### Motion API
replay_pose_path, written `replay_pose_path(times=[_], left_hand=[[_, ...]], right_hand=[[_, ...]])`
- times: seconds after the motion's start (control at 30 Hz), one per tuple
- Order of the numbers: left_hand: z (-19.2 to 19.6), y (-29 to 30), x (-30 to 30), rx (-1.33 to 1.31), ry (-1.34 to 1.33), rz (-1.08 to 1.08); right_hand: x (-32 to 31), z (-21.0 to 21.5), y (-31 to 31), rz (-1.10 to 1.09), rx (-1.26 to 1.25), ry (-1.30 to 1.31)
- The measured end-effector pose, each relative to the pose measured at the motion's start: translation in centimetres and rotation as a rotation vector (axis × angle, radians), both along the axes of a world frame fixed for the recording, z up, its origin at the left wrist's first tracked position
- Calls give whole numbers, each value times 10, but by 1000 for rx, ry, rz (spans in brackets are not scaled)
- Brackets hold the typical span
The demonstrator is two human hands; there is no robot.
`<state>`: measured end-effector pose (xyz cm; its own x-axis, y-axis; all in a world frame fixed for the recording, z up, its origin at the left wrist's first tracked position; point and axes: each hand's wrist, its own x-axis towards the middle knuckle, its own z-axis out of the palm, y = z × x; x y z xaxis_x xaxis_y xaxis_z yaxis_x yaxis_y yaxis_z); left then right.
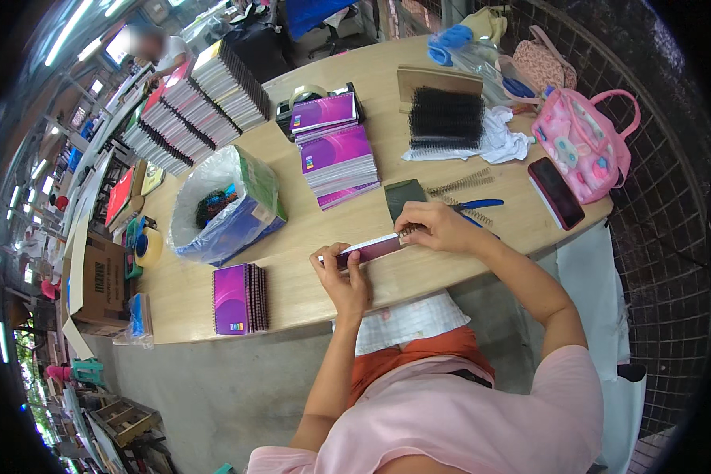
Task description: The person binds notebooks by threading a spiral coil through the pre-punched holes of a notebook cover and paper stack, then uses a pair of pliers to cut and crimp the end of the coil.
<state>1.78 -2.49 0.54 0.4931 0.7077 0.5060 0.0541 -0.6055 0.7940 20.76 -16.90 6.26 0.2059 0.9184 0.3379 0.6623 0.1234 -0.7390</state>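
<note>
Both my hands hold a purple notebook (371, 250) on edge at the near rim of the wooden table (308, 292). My left hand (341, 276) grips its left end. My right hand (434, 227) pinches the right end, where a metal spiral coil sticks out. A dark green pad (403, 195) lies just behind my right hand. Blue-handled pliers (477, 205) and loose spiral coils (460, 183) lie to the right of it.
A stack of purple notebooks (337, 154) stands mid-table, a bound pile (241, 299) near the left edge. A plastic-lined box of coils (223, 207), black spirals (445, 117), a phone (556, 192), a pink bag (583, 142) and tall notebook stacks (193, 110) surround them. A person stands at the far left.
</note>
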Motion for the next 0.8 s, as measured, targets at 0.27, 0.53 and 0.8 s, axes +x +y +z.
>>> replay_pose_path(times=[0.27, 0.53, 0.8], left_hand=[[3, 8, -6, 36, -8, 4], [-3, 8, -6, -32, -38, -53], [-3, 7, -7, -75, -46, -55]], right_hand=[[-11, 0, 7, -85, -29, -296], [-36, 25, 13, -140, -42, -416], [-40, 28, 19, -177, 27, -474]])
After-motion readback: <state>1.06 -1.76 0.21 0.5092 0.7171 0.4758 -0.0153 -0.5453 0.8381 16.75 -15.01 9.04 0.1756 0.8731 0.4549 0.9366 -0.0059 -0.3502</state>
